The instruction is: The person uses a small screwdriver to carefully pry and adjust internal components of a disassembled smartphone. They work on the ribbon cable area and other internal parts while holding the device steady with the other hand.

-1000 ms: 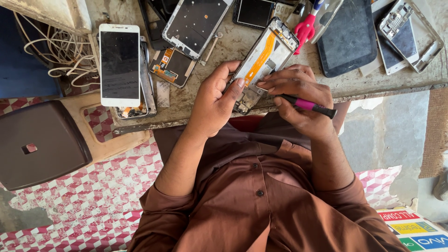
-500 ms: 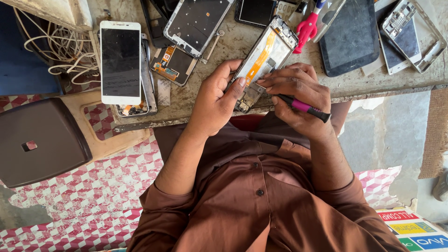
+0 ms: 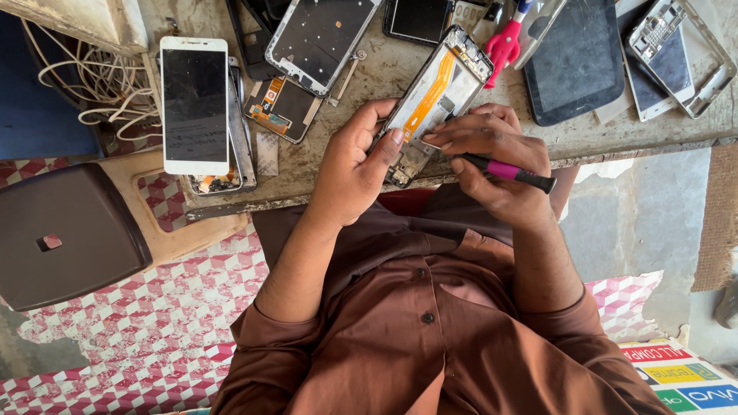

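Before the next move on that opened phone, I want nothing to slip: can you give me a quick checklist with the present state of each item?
1. Opened phone supported: ok, left hand grips its lower end.
2. Tool in hand: ok, right hand holds the pink-and-black screwdriver.
3. Screwdriver tip on the phone: cannot tell, the tip is hidden by the fingers.
4. Orange flex strip unobstructed: ok, it shows bare along the phone's back.
5. Room on the workbench: not ok, the white phone, dark tablet and loose frames crowd it.
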